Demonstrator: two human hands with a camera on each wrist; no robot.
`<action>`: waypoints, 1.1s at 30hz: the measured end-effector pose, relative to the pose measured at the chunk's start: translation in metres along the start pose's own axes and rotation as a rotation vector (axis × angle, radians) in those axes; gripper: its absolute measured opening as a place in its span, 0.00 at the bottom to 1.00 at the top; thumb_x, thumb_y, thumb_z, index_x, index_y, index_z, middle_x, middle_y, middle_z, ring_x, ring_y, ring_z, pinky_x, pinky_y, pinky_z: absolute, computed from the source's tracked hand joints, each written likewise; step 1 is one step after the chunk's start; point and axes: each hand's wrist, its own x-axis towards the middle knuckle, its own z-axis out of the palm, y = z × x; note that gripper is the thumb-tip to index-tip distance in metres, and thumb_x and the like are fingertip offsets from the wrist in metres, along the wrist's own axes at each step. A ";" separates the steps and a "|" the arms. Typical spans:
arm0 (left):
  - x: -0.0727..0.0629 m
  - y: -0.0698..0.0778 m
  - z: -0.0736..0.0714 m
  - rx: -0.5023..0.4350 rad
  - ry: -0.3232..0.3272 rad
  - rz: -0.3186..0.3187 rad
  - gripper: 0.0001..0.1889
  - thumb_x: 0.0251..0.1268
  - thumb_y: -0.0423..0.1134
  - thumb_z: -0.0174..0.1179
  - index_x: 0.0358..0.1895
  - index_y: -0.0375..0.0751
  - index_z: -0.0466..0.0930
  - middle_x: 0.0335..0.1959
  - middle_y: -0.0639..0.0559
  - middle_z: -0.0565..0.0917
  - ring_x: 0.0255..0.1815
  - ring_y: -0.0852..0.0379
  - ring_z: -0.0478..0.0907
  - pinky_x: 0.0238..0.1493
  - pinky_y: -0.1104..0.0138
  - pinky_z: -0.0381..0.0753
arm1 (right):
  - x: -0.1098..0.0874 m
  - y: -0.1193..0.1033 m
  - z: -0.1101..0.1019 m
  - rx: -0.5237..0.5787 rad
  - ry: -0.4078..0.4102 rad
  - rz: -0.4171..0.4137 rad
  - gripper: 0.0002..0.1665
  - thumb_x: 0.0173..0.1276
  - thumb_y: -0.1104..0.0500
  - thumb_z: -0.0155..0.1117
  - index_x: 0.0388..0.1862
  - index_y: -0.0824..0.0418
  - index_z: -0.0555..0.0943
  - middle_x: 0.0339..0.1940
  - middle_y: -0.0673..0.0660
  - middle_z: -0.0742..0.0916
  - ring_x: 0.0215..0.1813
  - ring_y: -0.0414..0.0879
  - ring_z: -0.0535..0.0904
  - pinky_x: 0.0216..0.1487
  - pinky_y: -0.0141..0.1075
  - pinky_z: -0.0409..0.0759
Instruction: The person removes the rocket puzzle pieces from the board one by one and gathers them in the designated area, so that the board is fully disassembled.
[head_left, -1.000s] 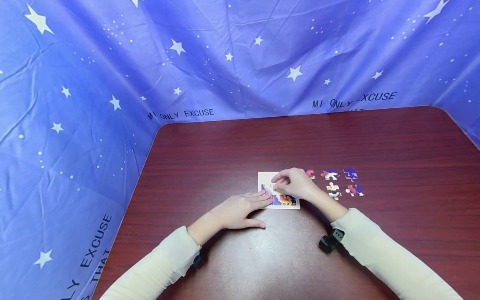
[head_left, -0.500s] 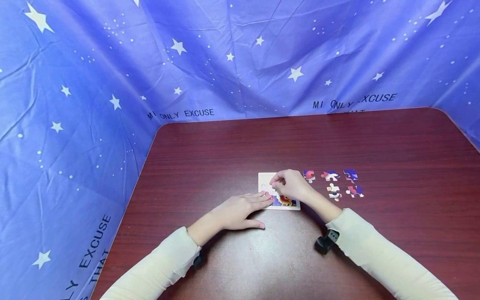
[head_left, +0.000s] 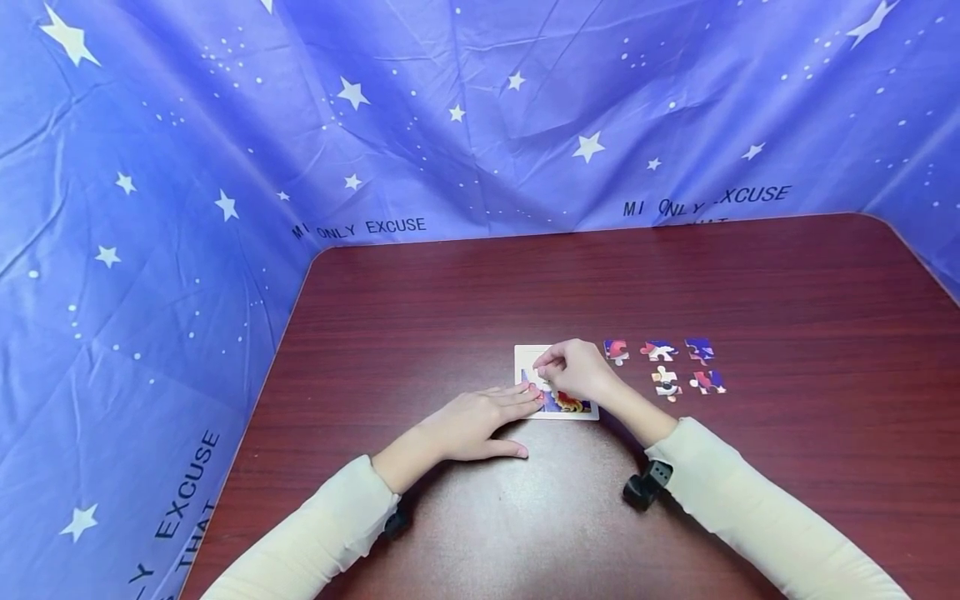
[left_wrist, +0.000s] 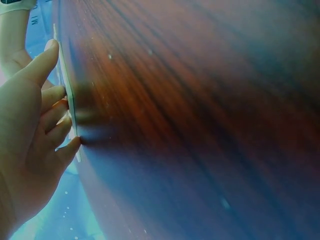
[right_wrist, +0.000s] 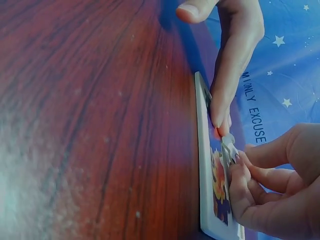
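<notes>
A white-framed puzzle board (head_left: pixel 528 352) lies on the table, its near part filled with a blue, red and yellow picture. My left hand (head_left: pixel 474 425) reaches in from the left with fairly straight fingers, their tips resting on the board's left part. Over the board's middle, my right hand (head_left: pixel 582 371) pinches a pale puzzle piece (right_wrist: pixel 229 146) between thumb and fingers. In the right wrist view this piece is tilted close over the board, right by the left fingertips; the right fingers hide part of it. The left wrist view shows the left fingers at the board's edge.
Right of the board lie several loose puzzle pieces in two rows, among them a red one (head_left: pixel 617 351), a white one (head_left: pixel 666 383) and a dark blue one (head_left: pixel 700 349). A blue star-printed cloth (head_left: pixel 465 150) hangs behind the brown table (head_left: pixel 420 317).
The right hand has shifted slightly to the left over the board with the puzzle piece, uncovering the red loose piece. The left hand has stayed in place.
</notes>
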 end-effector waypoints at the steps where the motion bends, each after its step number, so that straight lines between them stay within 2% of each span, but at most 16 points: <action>1: 0.000 0.000 0.000 0.001 0.000 0.001 0.36 0.63 0.62 0.51 0.71 0.50 0.58 0.73 0.57 0.60 0.74 0.61 0.55 0.72 0.63 0.61 | 0.000 -0.001 0.000 -0.002 0.001 -0.001 0.07 0.59 0.61 0.62 0.33 0.59 0.86 0.24 0.51 0.87 0.24 0.36 0.75 0.29 0.30 0.73; 7: -0.001 0.000 0.002 0.019 0.008 0.004 0.37 0.63 0.63 0.50 0.71 0.50 0.59 0.73 0.57 0.60 0.74 0.61 0.56 0.71 0.63 0.61 | 0.001 -0.004 0.003 0.010 0.010 -0.012 0.04 0.57 0.63 0.63 0.29 0.59 0.84 0.23 0.51 0.85 0.25 0.36 0.75 0.32 0.30 0.74; 15: -0.001 -0.001 0.004 0.043 0.016 0.000 0.37 0.62 0.65 0.49 0.71 0.51 0.59 0.73 0.58 0.60 0.74 0.61 0.56 0.71 0.63 0.62 | 0.005 -0.005 0.001 0.048 -0.048 0.000 0.02 0.55 0.64 0.66 0.29 0.61 0.82 0.23 0.52 0.85 0.24 0.36 0.76 0.28 0.28 0.75; 24: 0.000 0.001 0.002 0.082 0.016 0.012 0.38 0.61 0.65 0.50 0.71 0.50 0.60 0.72 0.57 0.61 0.73 0.61 0.58 0.70 0.64 0.64 | 0.016 -0.003 -0.004 0.087 -0.152 0.100 0.02 0.54 0.63 0.68 0.27 0.60 0.84 0.20 0.50 0.86 0.19 0.36 0.75 0.22 0.27 0.75; 29: 0.001 0.001 0.000 0.076 0.010 0.018 0.38 0.61 0.65 0.50 0.71 0.50 0.60 0.72 0.57 0.61 0.73 0.61 0.57 0.70 0.64 0.63 | 0.018 0.000 -0.005 0.095 -0.160 0.143 0.02 0.54 0.62 0.69 0.27 0.60 0.85 0.18 0.48 0.85 0.19 0.37 0.75 0.24 0.28 0.75; 33: 0.001 0.003 -0.002 0.086 -0.010 0.011 0.38 0.61 0.65 0.50 0.71 0.49 0.59 0.73 0.57 0.60 0.73 0.61 0.56 0.71 0.64 0.62 | 0.020 -0.001 -0.005 0.080 -0.163 0.132 0.02 0.54 0.62 0.69 0.28 0.60 0.85 0.18 0.48 0.85 0.20 0.37 0.75 0.26 0.28 0.73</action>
